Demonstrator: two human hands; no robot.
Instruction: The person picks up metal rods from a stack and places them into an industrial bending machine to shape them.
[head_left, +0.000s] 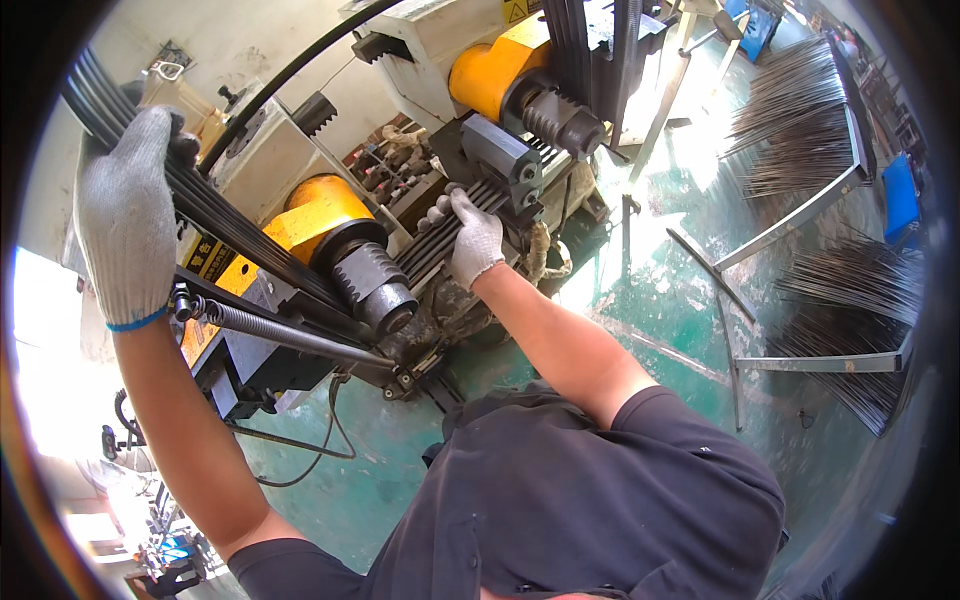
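My left hand (128,215), in a white knitted glove with a blue cuff edge, is raised at the upper left. Its fingers wrap round a bundle of long dark metal rods (235,230) that slopes down to the right beside the near yellow machine head (320,215). In the middle, my right hand (475,240), gloved in white too, lies over several parallel rods (430,250) between the two machine heads, fingers curled round them. These rods run toward a dark steel clamp block (500,160) just beyond that hand. Some fingertips of both hands are hidden.
The far yellow machine head (490,75) has a ridged steel jaw. A spring-wrapped bar (285,330) crosses the near side. On the green floor (650,300) at the right, metal racks (820,363) hold bundles of thin rods (800,120). A black cable (325,450) hangs below the machine.
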